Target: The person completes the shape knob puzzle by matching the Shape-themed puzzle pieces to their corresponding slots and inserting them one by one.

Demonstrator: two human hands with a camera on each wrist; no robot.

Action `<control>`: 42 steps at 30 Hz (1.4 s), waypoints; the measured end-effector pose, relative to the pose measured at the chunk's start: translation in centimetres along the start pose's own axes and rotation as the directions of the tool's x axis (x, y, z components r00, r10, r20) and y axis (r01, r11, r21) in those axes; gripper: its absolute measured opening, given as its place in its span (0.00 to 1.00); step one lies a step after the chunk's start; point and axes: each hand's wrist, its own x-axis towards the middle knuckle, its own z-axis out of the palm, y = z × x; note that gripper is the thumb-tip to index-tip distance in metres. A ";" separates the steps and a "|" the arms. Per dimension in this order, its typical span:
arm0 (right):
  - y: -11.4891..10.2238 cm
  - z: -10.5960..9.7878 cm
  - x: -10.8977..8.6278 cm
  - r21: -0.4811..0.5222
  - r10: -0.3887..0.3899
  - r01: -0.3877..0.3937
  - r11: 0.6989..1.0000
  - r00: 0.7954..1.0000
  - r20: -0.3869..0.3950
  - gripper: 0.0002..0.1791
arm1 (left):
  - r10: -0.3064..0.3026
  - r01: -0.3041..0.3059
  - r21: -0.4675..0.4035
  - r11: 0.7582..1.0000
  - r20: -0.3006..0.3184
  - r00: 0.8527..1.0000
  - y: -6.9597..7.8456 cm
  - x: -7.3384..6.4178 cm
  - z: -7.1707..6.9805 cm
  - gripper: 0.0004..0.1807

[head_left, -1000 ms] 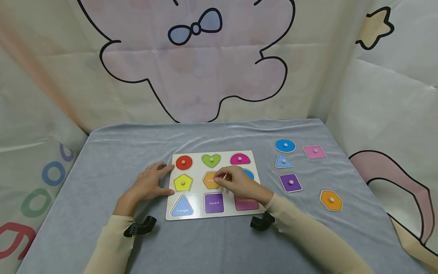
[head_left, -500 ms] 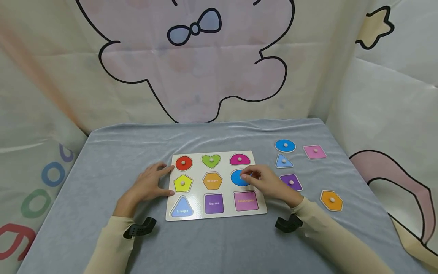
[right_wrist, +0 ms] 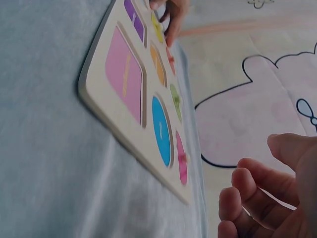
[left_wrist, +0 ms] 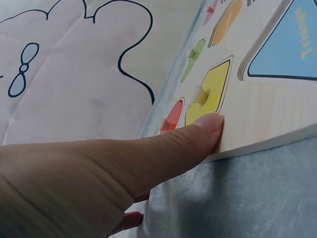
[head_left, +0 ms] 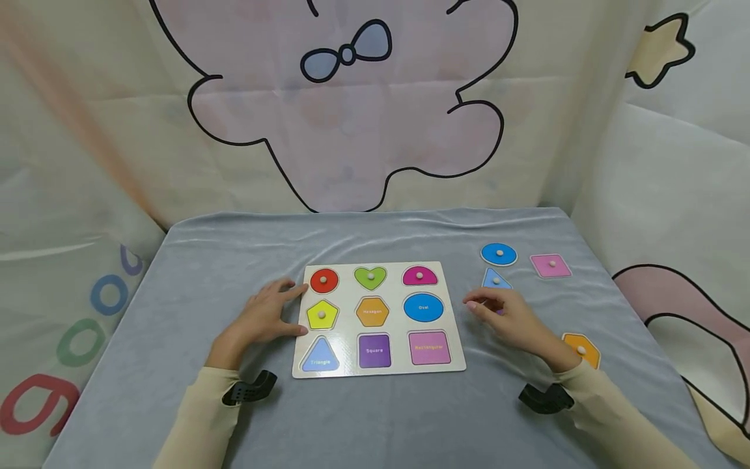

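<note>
A white shape-puzzle board (head_left: 347, 326) lies on the cloth. The left hand (head_left: 263, 316) rests at its left edge, thumb and a finger spread along it; in the left wrist view the thumb (left_wrist: 173, 151) presses the edge beside the yellow pentagon (left_wrist: 210, 94). Right of the board the right hand (head_left: 515, 322) is over the cloth, fingers loosely bent, nothing held in the right wrist view. It hides most of the purple square piece and overlaps the blue triangle piece (head_left: 494, 279). Red circle (head_left: 325, 281), green heart (head_left: 370, 278) and pink semicircle (head_left: 420, 275) knobbed pieces sit in the board.
A blue oval piece (head_left: 499, 255) and a pink parallelogram-like piece (head_left: 551, 266) lie at the back right. An orange hexagon piece (head_left: 581, 350) lies partly behind the right forearm. Grey cloth (head_left: 375, 423) covers the table; printed curtains (head_left: 351, 130) hang behind and beside it.
The right hand has moved right, from over the board's middle hexagon, past the oval recess, to the loose pieces. The left hand stays at the board's edge. The head view has shifted slightly.
</note>
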 end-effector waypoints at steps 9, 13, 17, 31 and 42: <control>1.8 -2.9 -3.6 -0.092 0.023 -0.031 0.995 0.996 -0.088 0.09 | -0.001 0.001 -0.003 1.000 0.002 1.000 -0.1 0.0 0.2 0.51; 2.9 -4.4 -5.3 -0.140 0.048 -0.067 0.988 0.990 -0.133 0.10 | 0.000 0.000 -0.002 1.000 0.002 1.000 0.0 0.0 0.2 0.51; 4.0 -5.5 -6.7 -0.172 0.044 -0.074 0.982 0.984 -0.173 0.09 | -0.009 0.009 -0.001 1.000 0.010 1.000 0.1 0.0 0.1 0.51; 8.6 -8.7 -10.7 -0.185 0.073 -0.105 0.977 0.982 -0.176 0.12 | -0.016 0.016 0.003 1.000 0.010 1.000 0.1 0.1 0.1 0.50; 11.5 -10.1 -12.5 -0.140 0.110 -0.121 0.983 0.990 -0.086 0.11 | -0.020 0.020 0.001 1.000 0.011 1.000 0.0 0.0 0.1 0.50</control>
